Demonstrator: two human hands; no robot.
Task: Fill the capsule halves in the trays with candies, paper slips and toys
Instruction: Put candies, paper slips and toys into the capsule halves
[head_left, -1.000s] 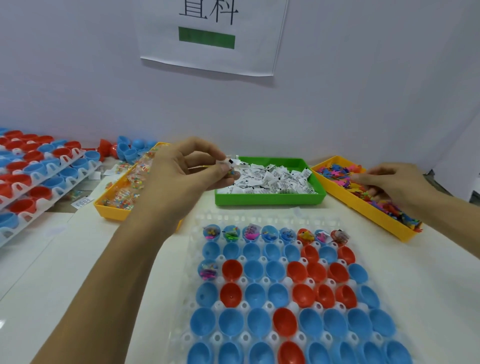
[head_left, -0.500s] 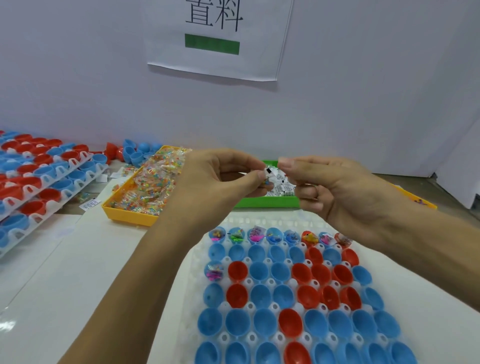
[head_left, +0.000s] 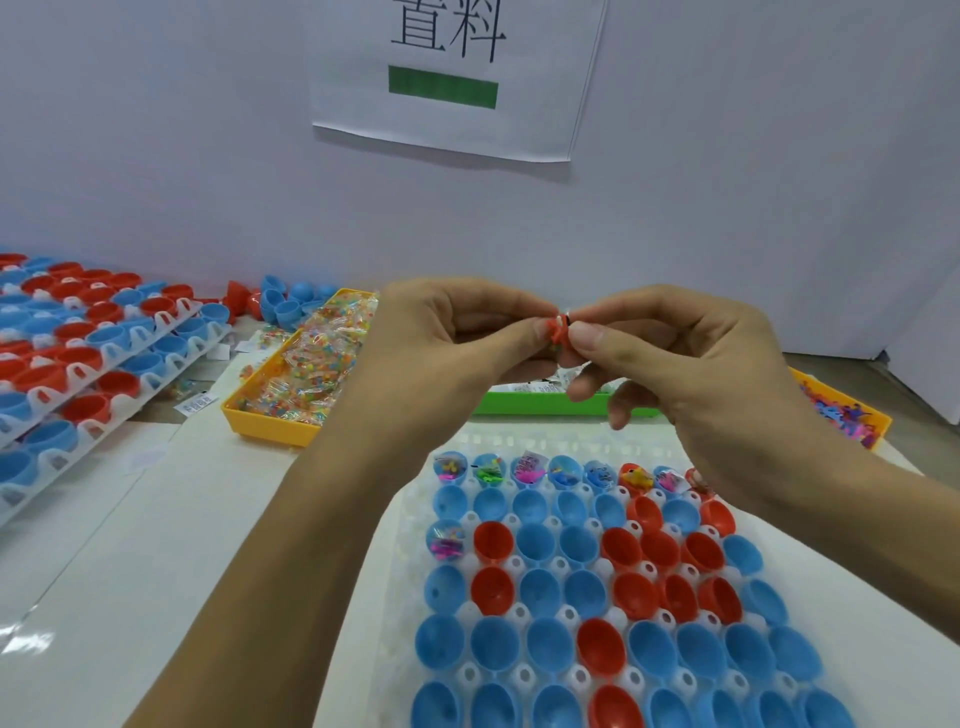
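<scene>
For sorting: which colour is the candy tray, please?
Yellow candy tray, clearest in the head view.

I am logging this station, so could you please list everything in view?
Capsule tray: one, white, front centre, holding blue and red capsule halves; far row and one more filled.
Stacked trays: several, white with red and blue halves, far left.
Loose halves: a few, blue and red, by the wall.
Candy bin: one, yellow, left of centre.
Slip bin: one, green, behind the hands.
Toy bin: one, yellow, right.
Paper sign: one, white, on the wall.
Small items: red toy and something white, pinched between both hands.
Left hand, right hand: raised over the tray.
</scene>
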